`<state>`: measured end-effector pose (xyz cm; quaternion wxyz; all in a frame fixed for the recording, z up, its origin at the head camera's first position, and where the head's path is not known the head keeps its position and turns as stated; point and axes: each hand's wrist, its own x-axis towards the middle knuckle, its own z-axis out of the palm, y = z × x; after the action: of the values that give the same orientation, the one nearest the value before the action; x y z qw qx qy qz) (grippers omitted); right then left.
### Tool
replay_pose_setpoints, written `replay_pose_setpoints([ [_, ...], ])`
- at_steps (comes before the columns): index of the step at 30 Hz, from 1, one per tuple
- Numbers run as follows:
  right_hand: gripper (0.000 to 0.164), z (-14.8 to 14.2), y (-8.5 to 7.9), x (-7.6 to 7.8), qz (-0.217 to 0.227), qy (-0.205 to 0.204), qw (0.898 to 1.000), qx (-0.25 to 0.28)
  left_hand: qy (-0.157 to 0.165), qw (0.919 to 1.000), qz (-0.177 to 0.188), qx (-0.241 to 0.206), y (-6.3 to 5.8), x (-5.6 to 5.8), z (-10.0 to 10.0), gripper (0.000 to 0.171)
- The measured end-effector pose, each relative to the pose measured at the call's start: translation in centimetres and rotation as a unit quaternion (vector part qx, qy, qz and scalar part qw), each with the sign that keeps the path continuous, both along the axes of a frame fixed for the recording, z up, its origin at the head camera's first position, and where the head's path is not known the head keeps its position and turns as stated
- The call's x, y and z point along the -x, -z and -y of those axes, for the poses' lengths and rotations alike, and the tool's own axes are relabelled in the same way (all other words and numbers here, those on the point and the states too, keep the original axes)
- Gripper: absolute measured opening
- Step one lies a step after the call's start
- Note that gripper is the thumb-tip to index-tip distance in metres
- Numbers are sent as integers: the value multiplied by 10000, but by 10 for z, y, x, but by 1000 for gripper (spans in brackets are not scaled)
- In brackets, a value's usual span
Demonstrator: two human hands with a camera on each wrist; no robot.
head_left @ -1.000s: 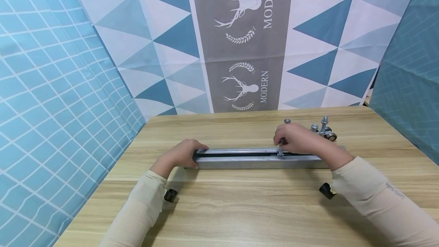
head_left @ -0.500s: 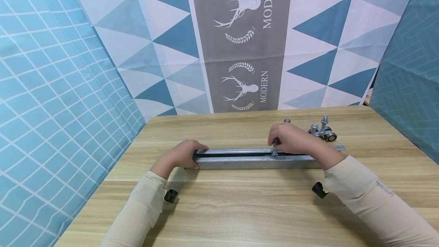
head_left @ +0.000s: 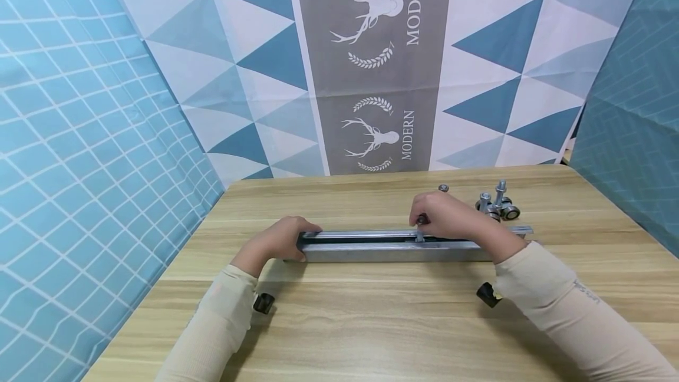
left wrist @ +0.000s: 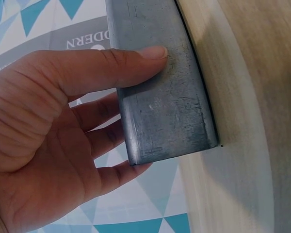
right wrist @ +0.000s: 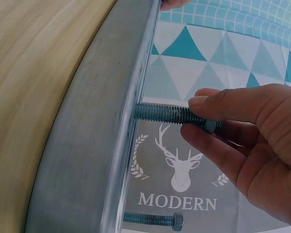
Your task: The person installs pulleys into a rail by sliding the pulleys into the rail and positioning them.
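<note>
A grey metal channel rail (head_left: 392, 252) lies across the table with its slot facing up. My left hand (head_left: 286, 239) grips its left end; in the left wrist view the thumb (left wrist: 153, 53) presses the scuffed side face and the other fingers reach behind. Toward the right part of the rail, my right hand (head_left: 445, 214) pinches an upright threaded bolt (right wrist: 160, 113) near its hex-head end between thumb and fingers. The bolt's lower end goes into the slot, so whatever it joins inside is hidden.
Wheeled roller trolleys (head_left: 498, 207) with upright bolts stand behind the rail's right end. Another bolt head (head_left: 443, 188) shows beyond my right hand, its lower part hidden. Patterned cloths (head_left: 254, 63) hang behind and beside the wooden table (head_left: 339, 323).
My right hand and the bolt have moved left along the slot, a little more slowly in the last half second. The left hand and the rail have stayed put.
</note>
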<state>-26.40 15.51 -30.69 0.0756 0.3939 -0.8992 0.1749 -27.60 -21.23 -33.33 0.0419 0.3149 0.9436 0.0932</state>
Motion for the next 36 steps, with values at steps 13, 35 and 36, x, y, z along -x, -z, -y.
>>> replay_pose_setpoints([
  [13, 22, 11, 1, 2, -117, -341, 9992, 175, 151, 9999, -39, -67, 1, 0, 1, 66],
  [35, 18, 35, -1, 3, -133, -196, 9997, 76, 131, 9998, -116, 11, 0, -2, 0, 66],
  [36, 18, 36, -1, 3, -154, -211, 9996, 64, 128, 9999, -110, 8, -1, -2, 1, 66],
])
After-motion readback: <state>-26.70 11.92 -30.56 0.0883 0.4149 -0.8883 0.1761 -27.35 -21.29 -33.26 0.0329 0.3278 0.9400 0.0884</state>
